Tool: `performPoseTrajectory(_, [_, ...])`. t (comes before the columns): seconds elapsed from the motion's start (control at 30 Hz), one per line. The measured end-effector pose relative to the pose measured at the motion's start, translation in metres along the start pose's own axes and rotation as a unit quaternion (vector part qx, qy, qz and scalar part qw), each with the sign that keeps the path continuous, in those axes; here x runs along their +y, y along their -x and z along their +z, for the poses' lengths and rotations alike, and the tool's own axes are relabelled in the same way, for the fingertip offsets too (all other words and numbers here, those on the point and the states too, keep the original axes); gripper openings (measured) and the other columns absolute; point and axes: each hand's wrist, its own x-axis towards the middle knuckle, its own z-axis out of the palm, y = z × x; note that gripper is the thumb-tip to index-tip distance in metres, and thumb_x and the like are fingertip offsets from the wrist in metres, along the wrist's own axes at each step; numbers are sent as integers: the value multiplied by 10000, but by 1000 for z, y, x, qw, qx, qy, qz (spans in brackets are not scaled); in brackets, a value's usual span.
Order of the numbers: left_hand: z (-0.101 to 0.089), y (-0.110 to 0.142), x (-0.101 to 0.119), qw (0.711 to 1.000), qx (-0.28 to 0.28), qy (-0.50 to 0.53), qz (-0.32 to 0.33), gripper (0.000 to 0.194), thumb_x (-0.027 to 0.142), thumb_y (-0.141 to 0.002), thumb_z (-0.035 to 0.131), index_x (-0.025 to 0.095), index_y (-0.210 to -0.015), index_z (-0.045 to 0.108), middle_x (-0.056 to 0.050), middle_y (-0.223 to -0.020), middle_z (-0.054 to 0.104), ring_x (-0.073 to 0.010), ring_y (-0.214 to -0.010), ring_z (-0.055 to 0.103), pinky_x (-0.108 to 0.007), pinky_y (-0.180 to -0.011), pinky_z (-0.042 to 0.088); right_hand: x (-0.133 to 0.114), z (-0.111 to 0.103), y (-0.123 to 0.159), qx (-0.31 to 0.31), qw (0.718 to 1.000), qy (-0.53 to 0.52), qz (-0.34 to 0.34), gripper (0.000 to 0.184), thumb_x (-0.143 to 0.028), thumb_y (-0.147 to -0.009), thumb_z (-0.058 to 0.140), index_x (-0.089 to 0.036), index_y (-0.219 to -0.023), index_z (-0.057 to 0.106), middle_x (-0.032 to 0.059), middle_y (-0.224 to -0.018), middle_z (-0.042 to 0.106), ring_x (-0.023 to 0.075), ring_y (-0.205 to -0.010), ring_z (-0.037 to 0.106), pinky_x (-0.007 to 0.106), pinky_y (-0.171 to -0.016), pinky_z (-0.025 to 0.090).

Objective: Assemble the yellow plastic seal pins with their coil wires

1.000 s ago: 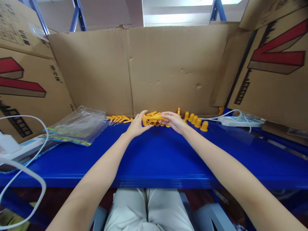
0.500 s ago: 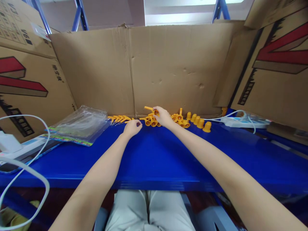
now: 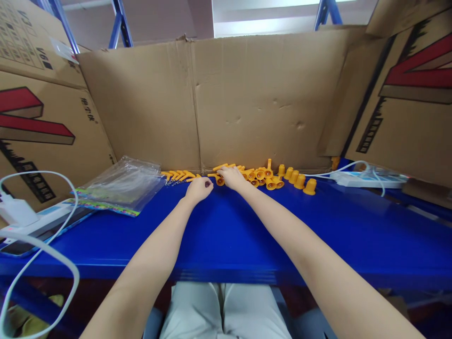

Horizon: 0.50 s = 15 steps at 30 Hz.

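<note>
My right hand (image 3: 233, 178) is low over a row of orange bell-shaped pieces with stems, its fingers closed around one. That piece's stem (image 3: 219, 167) points left, and the hand hides its bell. Close by on the left, my left hand (image 3: 199, 189) is curled with fingertips together; whatever it may hold is hidden. An orange stick (image 3: 190, 179) shows just beyond it. Several slim orange sticks (image 3: 175, 175) with small silvery chains lie further left. More stemmed bell pieces (image 3: 260, 175) are heaped right of my right hand, one with its stem upright.
Orange cups (image 3: 300, 181) stand upside down in a slanting row at right. Clear plastic bags (image 3: 122, 186) lie at left. A cardboard sheet (image 3: 264, 103) walls off the back of the blue table (image 3: 226, 235). White cables and power strips (image 3: 369, 180) lie at both sides.
My right hand has come down with the stemmed bell piece, from raised above the row to within it. My left hand remains curled near the sticks. The view has shifted slightly.
</note>
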Motion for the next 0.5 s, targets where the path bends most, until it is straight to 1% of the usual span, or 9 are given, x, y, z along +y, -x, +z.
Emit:
performPoseTrajectory(0.13, [1, 0, 1, 1000, -18, 11, 2, 195, 232, -774, 529, 201, -759, 720, -51, -762, 716, -192, -727, 650, -317, -727, 513, -1, 3, -4, -29, 1000, -13, 0, 355, -157, -912, 440, -181, -1213, 626, 129, -1329, 569, 292, -1177, 549, 410, -959, 386])
performPoseTrajectory(0.2, [1, 0, 1, 1000, -26, 15, 4, 191, 229, -770, 528, 199, -761, 717, -48, -765, 716, -185, -722, 646, -306, -716, 512, -3, 6, -5, -38, 999, -25, 1, 348, -216, -906, 473, -184, -1214, 633, 131, -1343, 561, 311, -1186, 541, 463, -991, 364])
performPoseTrajectory(0.3, [2, 0, 0, 999, -38, 18, 11, 186, 223, -768, 527, 189, -771, 710, -48, -771, 717, -177, -726, 645, -292, -711, 506, -1, 8, -6, -40, 998, -50, -8, 401, -271, -906, 490, -213, -1290, 589, 117, -1420, 502, 327, -1257, 488, 569, -1052, 279])
performPoseTrajectory(0.4, [2, 0, 1, 998, -50, 19, 14, 183, 222, -775, 526, 177, -783, 704, -55, -782, 720, -181, -729, 645, -297, -711, 500, 9, 2, -8, -32, 996, -80, -14, 404, -307, -934, 458, -248, -1320, 564, 92, -1466, 457, 297, -1328, 425, 614, -1089, 201])
performPoseTrajectory(0.5, [3, 0, 1, 998, -63, 21, 22, 179, 222, -787, 524, 169, -761, 693, -67, -773, 719, -190, -725, 649, -310, -713, 497, 32, -13, -8, 2, 995, -100, 10, 389, -294, -949, 427, -248, -1305, 578, 83, -1456, 471, 264, -1350, 404, 599, -1104, 201])
